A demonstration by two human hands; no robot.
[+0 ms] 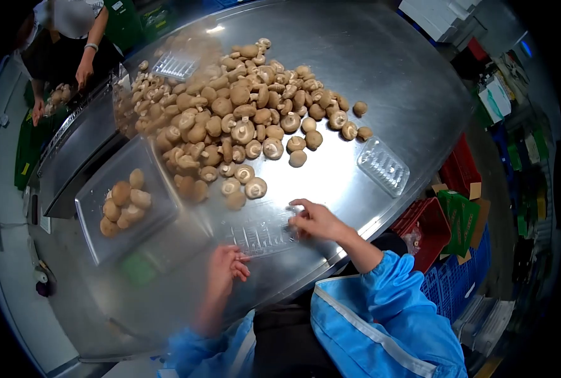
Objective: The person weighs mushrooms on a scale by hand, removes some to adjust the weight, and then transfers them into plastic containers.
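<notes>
Far left, a co-worker's hand point(84, 72) works at a separate station, well apart. Next, a large clear plastic tub point(91, 196) sits on the curved stainless-steel desk point(368, 69) with a few brown round-capped mushrooms point(124, 203) in it. The left hand point(227, 266) hovers low at the near desk edge with its fingers loosely curled. It is blurred, so I cannot tell whether it touches or grips anything. Just right of it lies a shallow ribbed clear plastic tray point(258, 236), empty and flat on the desk. The right hand point(315, 220) pinches the tray's right end between narrow fingertips. Behind both hands spreads a big loose heap of brown mushrooms point(230, 107), its nearest caps just beside the tray. Further right a second empty clear plastic tray point(383, 166) rests near the desk rim, and a red plastic crate point(428, 227) stands below. Risks, as I judge them: the tray is thin and held at one end only, so it could flex or skate on the slick steel. A sweep of the sleeve could knock heap-edge mushrooms rolling. The desk rim is close, so anything sliding rightward could drop toward the crate.
</notes>
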